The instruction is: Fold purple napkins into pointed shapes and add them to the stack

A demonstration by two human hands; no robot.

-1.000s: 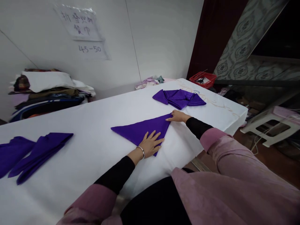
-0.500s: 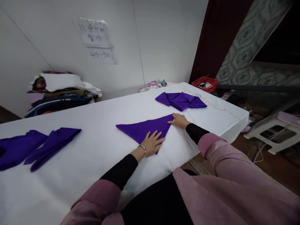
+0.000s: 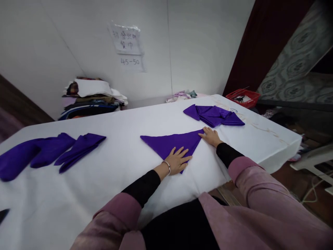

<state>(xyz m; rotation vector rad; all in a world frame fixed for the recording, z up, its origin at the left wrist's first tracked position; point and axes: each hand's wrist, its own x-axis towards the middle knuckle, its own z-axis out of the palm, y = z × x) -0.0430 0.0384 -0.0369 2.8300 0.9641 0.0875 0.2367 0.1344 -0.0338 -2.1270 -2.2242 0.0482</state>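
A purple cloth napkin (image 3: 166, 142), folded into a triangle, lies on the white-covered table with its long edge away from me. Flat on its near part rests my left hand (image 3: 178, 160), open with fingers spread, hiding some of the cloth. My right hand (image 3: 211, 136) touches the napkin's right corner, its fingers extended over the tip and the thumb apart. Just beyond that hand sits a group of folded purple napkins (image 3: 214, 115). More folded purple napkins (image 3: 80, 149) lie to the left.
The white tablecloth (image 3: 117, 194) covers a long table against a wall. A stack of folded clothes (image 3: 91, 99) is at the back left. Behind the far right end is a red basket (image 3: 243, 98); a white plastic stool (image 3: 314, 161) stands on the floor at right.
The view has turned left, so everything sits further right in the picture. My left hand stays flat on the napkin. My right-hand fingers look flatter at the corner than before.
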